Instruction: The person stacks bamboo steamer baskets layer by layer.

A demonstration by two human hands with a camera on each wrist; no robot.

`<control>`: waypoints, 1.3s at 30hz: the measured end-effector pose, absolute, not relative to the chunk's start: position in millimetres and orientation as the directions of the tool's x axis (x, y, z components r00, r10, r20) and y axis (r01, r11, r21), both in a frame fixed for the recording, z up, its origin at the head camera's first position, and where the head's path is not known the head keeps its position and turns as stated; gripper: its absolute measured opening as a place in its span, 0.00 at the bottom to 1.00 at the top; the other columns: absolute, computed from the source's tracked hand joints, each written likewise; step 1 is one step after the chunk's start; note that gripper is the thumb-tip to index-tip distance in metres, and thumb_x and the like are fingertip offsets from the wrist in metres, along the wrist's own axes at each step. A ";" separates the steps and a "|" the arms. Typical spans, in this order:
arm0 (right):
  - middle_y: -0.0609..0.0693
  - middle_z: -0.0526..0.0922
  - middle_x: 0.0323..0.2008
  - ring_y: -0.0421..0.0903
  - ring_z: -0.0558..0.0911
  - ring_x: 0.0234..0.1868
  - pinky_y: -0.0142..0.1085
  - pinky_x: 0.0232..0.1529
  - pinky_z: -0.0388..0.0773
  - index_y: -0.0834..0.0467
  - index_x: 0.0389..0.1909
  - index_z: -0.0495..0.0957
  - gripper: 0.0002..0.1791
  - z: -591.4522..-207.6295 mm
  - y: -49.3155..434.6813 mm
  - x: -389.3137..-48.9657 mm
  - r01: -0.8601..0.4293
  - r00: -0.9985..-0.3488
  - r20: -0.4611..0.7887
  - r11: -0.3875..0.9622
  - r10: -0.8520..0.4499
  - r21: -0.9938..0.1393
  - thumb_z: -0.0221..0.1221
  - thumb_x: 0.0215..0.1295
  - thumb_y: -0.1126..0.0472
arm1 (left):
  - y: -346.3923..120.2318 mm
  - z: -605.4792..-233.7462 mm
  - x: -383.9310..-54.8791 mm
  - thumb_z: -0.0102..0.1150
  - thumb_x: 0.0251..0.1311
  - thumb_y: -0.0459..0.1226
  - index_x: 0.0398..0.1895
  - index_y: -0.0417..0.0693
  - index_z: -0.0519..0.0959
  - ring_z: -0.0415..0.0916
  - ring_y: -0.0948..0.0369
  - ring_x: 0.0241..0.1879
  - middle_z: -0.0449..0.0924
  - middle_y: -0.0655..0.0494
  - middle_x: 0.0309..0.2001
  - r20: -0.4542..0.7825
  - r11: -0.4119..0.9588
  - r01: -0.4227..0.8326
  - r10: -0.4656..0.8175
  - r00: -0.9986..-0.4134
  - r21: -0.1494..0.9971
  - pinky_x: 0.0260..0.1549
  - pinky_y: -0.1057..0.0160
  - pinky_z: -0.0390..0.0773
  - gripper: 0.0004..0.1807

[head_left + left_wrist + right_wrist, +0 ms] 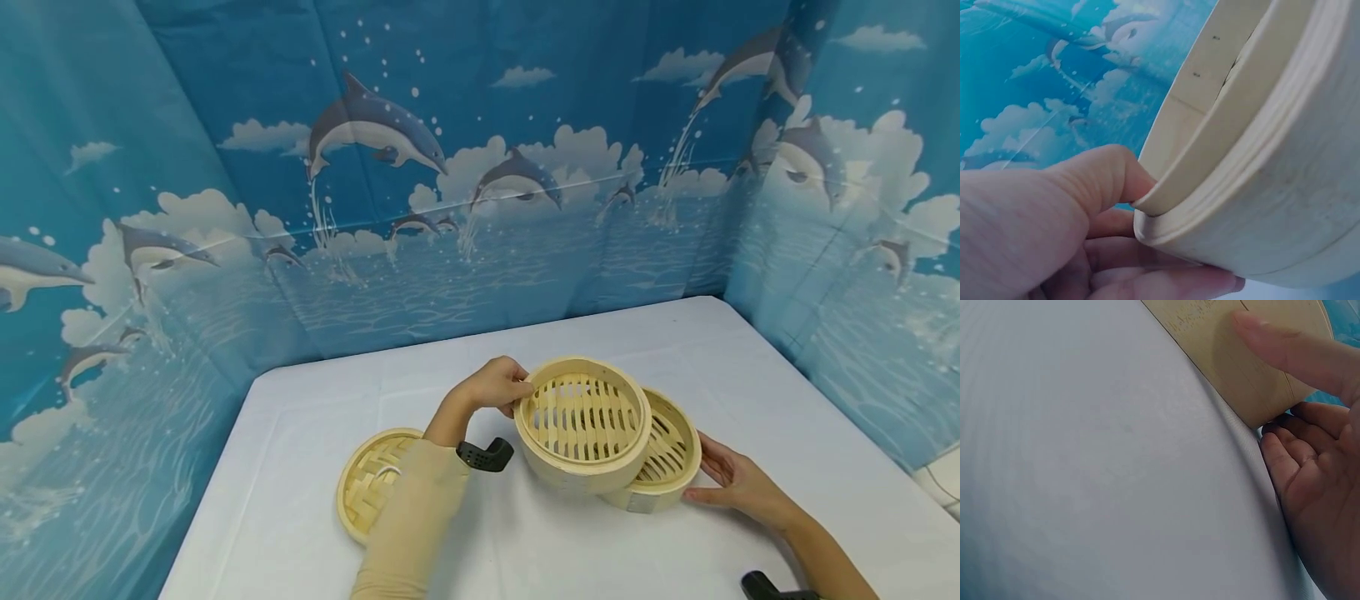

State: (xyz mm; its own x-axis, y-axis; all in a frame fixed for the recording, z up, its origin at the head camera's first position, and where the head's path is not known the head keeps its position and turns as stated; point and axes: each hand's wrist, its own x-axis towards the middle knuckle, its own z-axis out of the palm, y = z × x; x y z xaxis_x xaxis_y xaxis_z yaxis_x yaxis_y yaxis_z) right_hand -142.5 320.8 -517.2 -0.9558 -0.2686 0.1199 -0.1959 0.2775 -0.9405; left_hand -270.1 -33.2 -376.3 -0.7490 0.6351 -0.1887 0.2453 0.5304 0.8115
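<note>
My left hand grips a round bamboo steamer basket by its left rim. In the left wrist view the thumb hooks over the rim and the fingers lie under the outer wall. This basket is tilted, its slatted inside facing me, and overlaps the left part of a second bamboo steamer basket. At the right wall of that second basket is my right hand. The right wrist view shows its thumb on the wall and the other fingers curled around the far side, partly hidden.
A woven bamboo lid with a small pale loop lies on the white-covered table at the left, partly behind my left sleeve. A blue dolphin-print curtain stands along the table's back and right sides.
</note>
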 end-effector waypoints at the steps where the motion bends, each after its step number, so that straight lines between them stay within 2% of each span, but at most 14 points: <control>1: 0.74 0.47 0.65 0.17 0.59 0.55 0.16 0.52 0.59 0.75 0.66 0.44 0.50 -516.6 320.7 -142.4 -0.195 -0.956 0.118 0.281 -0.268 -0.940 0.66 0.49 0.70 | -29.9 -376.4 -269.5 0.48 0.62 0.30 0.36 0.32 0.81 0.75 0.61 0.14 0.77 0.50 0.16 -0.185 0.530 0.246 0.633 -0.752 0.812 0.20 0.64 0.79 0.11; 4: 0.76 0.45 0.64 0.17 0.60 0.54 0.17 0.51 0.59 0.74 0.67 0.44 0.50 -514.6 320.1 -142.4 -0.176 -0.960 0.101 0.280 -0.263 -0.944 0.66 0.49 0.70 | -20.6 -377.0 -268.2 0.49 0.62 0.30 0.34 0.32 0.82 0.74 0.62 0.13 0.76 0.50 0.14 -0.172 0.533 0.256 0.626 -0.761 0.806 0.19 0.64 0.79 0.11; 9: 0.76 0.44 0.64 0.17 0.60 0.53 0.17 0.51 0.60 0.74 0.67 0.44 0.50 -512.3 318.0 -142.5 -0.163 -0.962 0.088 0.281 -0.259 -0.946 0.67 0.49 0.69 | -7.4 -377.8 -265.2 0.50 0.62 0.31 0.35 0.32 0.82 0.74 0.62 0.11 0.76 0.50 0.12 -0.155 0.539 0.254 0.601 -0.784 0.803 0.18 0.65 0.78 0.11; 12: 0.75 0.45 0.65 0.17 0.60 0.53 0.17 0.51 0.60 0.74 0.67 0.44 0.51 -512.7 316.9 -142.6 -0.161 -0.962 0.088 0.275 -0.260 -0.948 0.67 0.49 0.69 | -1.4 -377.5 -262.7 0.50 0.61 0.31 0.32 0.32 0.82 0.74 0.61 0.11 0.75 0.49 0.11 -0.150 0.539 0.237 0.578 -0.802 0.809 0.18 0.66 0.78 0.11; 14: 0.68 0.47 0.67 0.18 0.60 0.54 0.17 0.52 0.60 0.74 0.67 0.44 0.51 -514.0 316.9 -142.7 -0.162 -0.961 0.090 0.265 -0.263 -0.951 0.67 0.49 0.69 | 2.1 -377.6 -261.2 0.50 0.61 0.30 0.29 0.32 0.82 0.74 0.61 0.11 0.75 0.49 0.11 -0.152 0.540 0.225 0.567 -0.810 0.811 0.17 0.66 0.78 0.11; 18: 0.48 0.52 0.66 0.19 0.60 0.55 0.17 0.52 0.59 0.73 0.67 0.44 0.50 -517.2 317.7 -142.8 -0.178 -0.957 0.107 0.253 -0.270 -0.951 0.66 0.49 0.69 | 7.4 -379.8 -259.6 0.51 0.60 0.30 0.24 0.33 0.82 0.73 0.61 0.10 0.75 0.48 0.11 -0.167 0.549 0.205 0.552 -0.817 0.810 0.16 0.66 0.78 0.12; 21: 0.42 0.54 0.63 0.19 0.60 0.56 0.17 0.52 0.59 0.73 0.67 0.44 0.50 -518.6 318.4 -142.6 -0.189 -0.955 0.118 0.253 -0.271 -0.949 0.66 0.50 0.69 | 10.8 -380.9 -258.9 0.51 0.60 0.31 0.24 0.34 0.82 0.73 0.61 0.11 0.74 0.48 0.11 -0.181 0.561 0.195 0.544 -0.819 0.804 0.17 0.66 0.78 0.13; 24: 0.47 0.53 0.65 0.19 0.60 0.56 0.17 0.52 0.59 0.72 0.67 0.44 0.50 -518.6 319.0 -141.8 -0.182 -0.958 0.112 0.257 -0.265 -0.949 0.66 0.50 0.69 | 14.5 -380.9 -257.9 0.51 0.61 0.31 0.25 0.34 0.82 0.74 0.60 0.11 0.75 0.48 0.11 -0.192 0.573 0.188 0.538 -0.821 0.798 0.18 0.65 0.78 0.12; 29: 0.63 0.48 0.67 0.18 0.60 0.55 0.17 0.52 0.59 0.73 0.67 0.44 0.50 -518.3 319.5 -140.9 -0.159 -0.963 0.090 0.266 -0.255 -0.951 0.66 0.49 0.69 | 21.4 -380.9 -255.8 0.51 0.61 0.31 0.27 0.33 0.82 0.75 0.61 0.12 0.75 0.49 0.12 -0.189 0.573 0.181 0.525 -0.830 0.799 0.18 0.66 0.78 0.12; 31: 0.65 0.47 0.67 0.18 0.60 0.55 0.17 0.52 0.59 0.74 0.67 0.43 0.51 -518.7 320.0 -141.1 -0.161 -0.962 0.093 0.259 -0.256 -0.953 0.66 0.49 0.70 | 24.2 -381.3 -254.7 0.51 0.61 0.31 0.26 0.33 0.82 0.74 0.61 0.11 0.75 0.49 0.11 -0.182 0.567 0.178 0.520 -0.835 0.804 0.17 0.66 0.78 0.13; 33: 0.59 0.49 0.67 0.18 0.61 0.55 0.17 0.52 0.59 0.76 0.66 0.43 0.51 -519.2 320.7 -141.3 -0.170 -0.960 0.104 0.245 -0.261 -0.954 0.66 0.48 0.70 | 26.7 -382.0 -253.5 0.52 0.60 0.31 0.24 0.33 0.82 0.74 0.61 0.11 0.75 0.49 0.11 -0.176 0.562 0.174 0.514 -0.840 0.808 0.16 0.66 0.77 0.13; 35: 0.49 0.53 0.66 0.19 0.61 0.55 0.18 0.52 0.60 0.77 0.65 0.43 0.51 -519.7 321.4 -141.7 -0.182 -0.956 0.119 0.224 -0.267 -0.957 0.66 0.48 0.71 | 28.9 -382.2 -252.3 0.52 0.60 0.31 0.22 0.34 0.82 0.74 0.61 0.11 0.74 0.49 0.10 -0.175 0.558 0.167 0.507 -0.844 0.813 0.17 0.65 0.78 0.13; 39: 0.31 0.57 0.59 0.20 0.62 0.55 0.18 0.52 0.60 0.79 0.64 0.42 0.50 -520.2 322.0 -142.2 -0.202 -0.950 0.142 0.201 -0.277 -0.958 0.66 0.47 0.72 | 31.5 -382.2 -250.2 0.52 0.60 0.32 0.22 0.34 0.82 0.74 0.61 0.11 0.75 0.51 0.11 -0.176 0.560 0.160 0.497 -0.850 0.813 0.19 0.62 0.79 0.13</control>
State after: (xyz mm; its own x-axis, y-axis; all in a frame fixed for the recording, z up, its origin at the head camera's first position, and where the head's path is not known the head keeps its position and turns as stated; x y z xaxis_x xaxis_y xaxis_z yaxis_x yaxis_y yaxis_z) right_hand -142.2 322.0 -520.2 -0.9503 -0.2770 0.1418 -0.2018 0.2015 -0.9585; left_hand -250.2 31.5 -382.2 -0.8495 0.4974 -0.1758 0.1595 0.5598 0.8131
